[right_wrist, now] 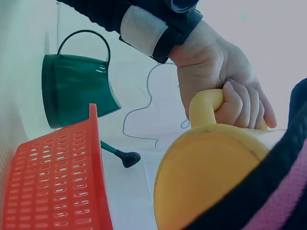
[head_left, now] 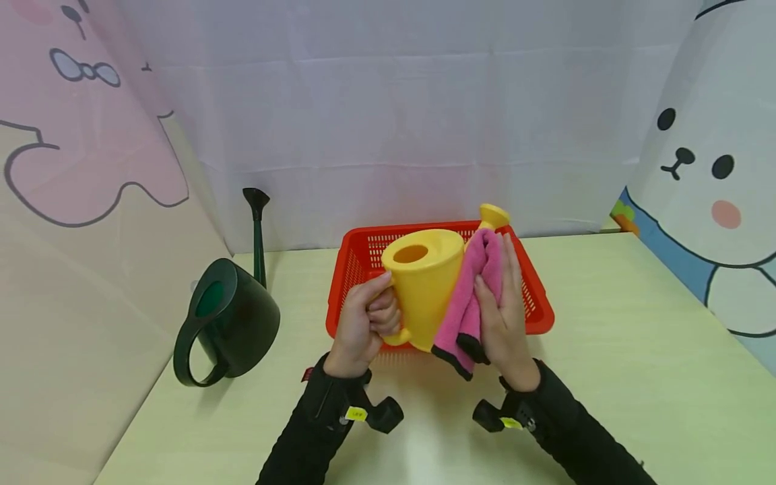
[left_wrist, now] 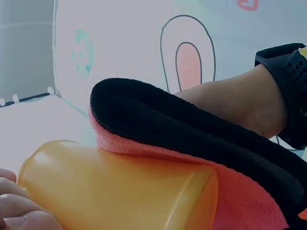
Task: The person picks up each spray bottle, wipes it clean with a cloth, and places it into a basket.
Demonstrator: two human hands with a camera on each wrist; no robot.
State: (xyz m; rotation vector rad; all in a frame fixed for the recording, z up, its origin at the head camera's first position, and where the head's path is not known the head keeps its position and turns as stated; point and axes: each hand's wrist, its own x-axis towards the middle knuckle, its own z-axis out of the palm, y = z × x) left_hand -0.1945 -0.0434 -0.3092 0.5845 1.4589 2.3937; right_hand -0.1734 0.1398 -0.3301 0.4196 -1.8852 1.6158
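Observation:
A yellow watering can [head_left: 424, 289] is held up above the red basket, slightly tilted. My left hand [head_left: 367, 325] grips its handle, with the fingers curled round it; the right wrist view shows that grip beside the can's base [right_wrist: 206, 177]. Against the can's right side, by the spout, my right hand [head_left: 504, 310] presses a folded pink cloth [head_left: 469, 303] with black edging. Its fingers lie straight along the cloth. In the left wrist view the cloth's black edge [left_wrist: 192, 129] covers part of the can [left_wrist: 110, 182] and hides most of the right hand.
Under the can stands a red perforated basket [head_left: 358, 269], near the back of the pale table [head_left: 612, 350]. A dark green watering can [head_left: 242, 323] is on the left, its spout pointing to the back. White and pink printed curtains [head_left: 394, 121] surround the table.

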